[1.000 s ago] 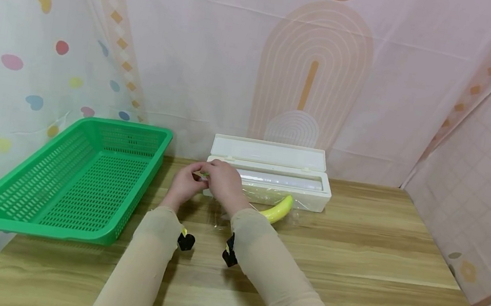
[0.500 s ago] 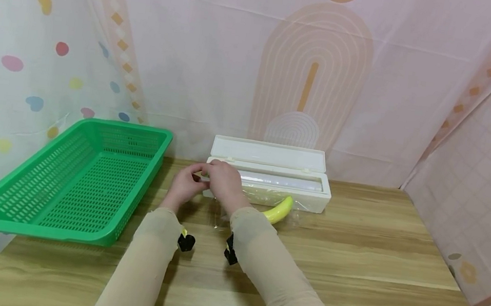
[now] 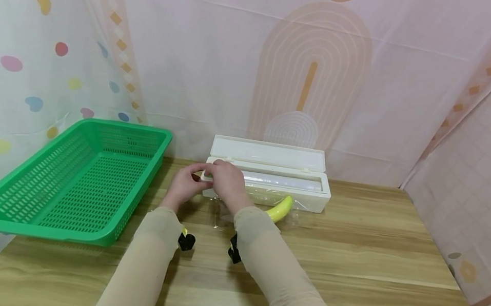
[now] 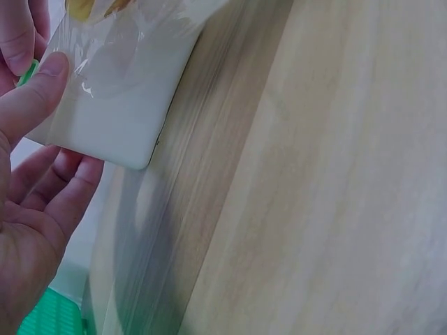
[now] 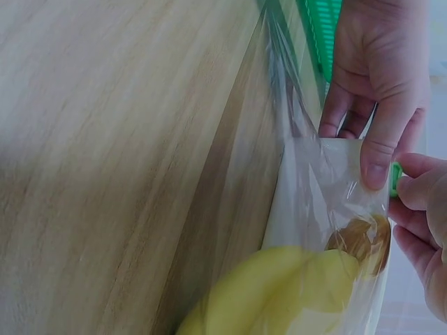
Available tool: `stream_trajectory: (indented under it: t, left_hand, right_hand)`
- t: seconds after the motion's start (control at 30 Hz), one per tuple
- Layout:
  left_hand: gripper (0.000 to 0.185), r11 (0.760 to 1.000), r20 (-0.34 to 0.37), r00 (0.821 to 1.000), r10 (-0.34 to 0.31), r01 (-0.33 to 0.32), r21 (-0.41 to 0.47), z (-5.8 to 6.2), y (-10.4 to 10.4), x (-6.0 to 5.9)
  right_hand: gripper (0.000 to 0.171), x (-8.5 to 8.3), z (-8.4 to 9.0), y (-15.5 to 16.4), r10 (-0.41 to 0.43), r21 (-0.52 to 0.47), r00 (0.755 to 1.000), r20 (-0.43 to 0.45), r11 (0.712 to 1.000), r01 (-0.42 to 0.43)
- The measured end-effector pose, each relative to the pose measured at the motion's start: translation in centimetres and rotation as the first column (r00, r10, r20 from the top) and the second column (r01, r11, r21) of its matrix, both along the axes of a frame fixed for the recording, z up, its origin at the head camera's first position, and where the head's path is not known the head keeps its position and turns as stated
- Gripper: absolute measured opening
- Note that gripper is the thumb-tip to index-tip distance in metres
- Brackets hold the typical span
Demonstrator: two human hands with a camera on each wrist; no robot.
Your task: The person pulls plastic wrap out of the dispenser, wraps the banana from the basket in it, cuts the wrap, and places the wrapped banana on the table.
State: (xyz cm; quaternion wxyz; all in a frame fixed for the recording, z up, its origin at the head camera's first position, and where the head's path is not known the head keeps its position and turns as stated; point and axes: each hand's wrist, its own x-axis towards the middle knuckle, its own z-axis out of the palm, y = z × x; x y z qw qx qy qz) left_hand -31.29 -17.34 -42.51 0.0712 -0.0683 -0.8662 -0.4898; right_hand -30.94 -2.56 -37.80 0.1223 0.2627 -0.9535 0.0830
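Note:
A white cling film box with its lid raised stands at the back of the table, a roll of cling film inside. My left hand grips the box's left end, its thumb pressing on the film at the front edge. Just right of that thumb, my right hand pinches a small green slide cutter, hidden in the head view. Clear film hangs down the box front over yellow bananas. In the head view my right forearm hides part of the bananas.
A green plastic basket stands on the left of the wooden table. Behind the box hangs a patterned curtain, with more cloth along both sides. Black wrist cameras sit under the sleeves.
My right hand has shifted slightly to the right along the box's front edge. The left hand stays on the box end; bananas and basket look unmoved.

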Motion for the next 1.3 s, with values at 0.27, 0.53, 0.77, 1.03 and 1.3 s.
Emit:
stream_trajectory:
  t: [0.27, 0.53, 0.77, 1.03, 1.3]
  left_hand:
    - [0.054, 1.0, 0.005, 1.0, -0.002, 0.002, 0.021, -0.17, -0.02, -0.13]
    - [0.056, 1.0, 0.012, 1.0, 0.006, -0.006, 0.018, 0.02, 0.09, 0.05]
    - [0.057, 1.0, 0.03, 0.999, 0.016, -0.016, 0.013, 0.12, 0.1, 0.09]
    - [0.057, 1.0, 0.043, 0.999, 0.021, -0.022, 0.018, 0.23, 0.01, 0.08]
    - [0.058, 0.999, 0.054, 0.998, 0.013, -0.015, 0.03, 0.12, -0.06, 0.01]
  right_hand:
    - [0.023, -0.05, -0.05, 0.1, -0.003, 0.017, 1.0, 0.012, 1.0, 0.003]
    - [0.021, -0.06, -0.03, 0.02, -0.017, 0.025, 0.999, 0.031, 1.0, 0.016]
    - [0.023, -0.12, -0.05, 0.01, -0.028, 0.028, 0.999, 0.039, 0.999, 0.027]
    - [0.022, -0.08, -0.04, 0.08, -0.017, 0.016, 0.999, 0.045, 1.0, 0.016]
    - [0.019, -0.09, -0.01, 0.23, -0.014, -0.01, 0.999, 0.051, 1.0, 0.014]
